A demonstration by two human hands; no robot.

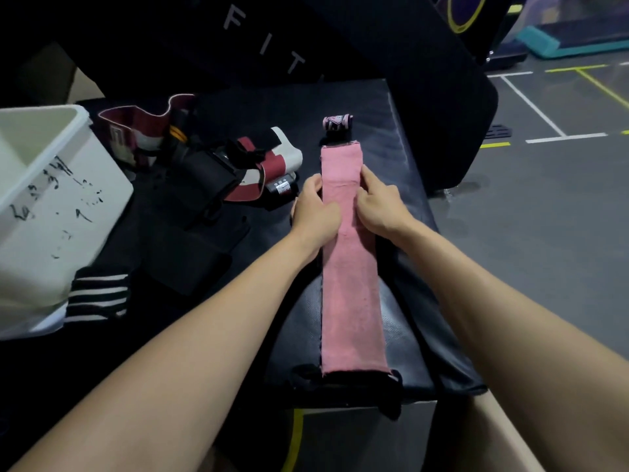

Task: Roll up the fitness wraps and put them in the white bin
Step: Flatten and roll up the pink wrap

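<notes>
White letters "F I T" on the black pad [265, 39]; bin [51, 206] scrawl unreadable.

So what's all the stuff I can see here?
pink wrap: 1, pink, flat along the black pad
rolled wrap: 1, pink and black, just past the pink wrap's far end
bin: 1, white with black writing, far left
red wraps: a loose pile, dark red and white, between the bin and the pink wrap
striped wrap: 1, black with white stripes, beside the bin
pad: 1, black, under everything
floor: grey with white and yellow lines, right
left hand: 1, on the pink wrap's left edge
right hand: 1, on its right edge
</notes>
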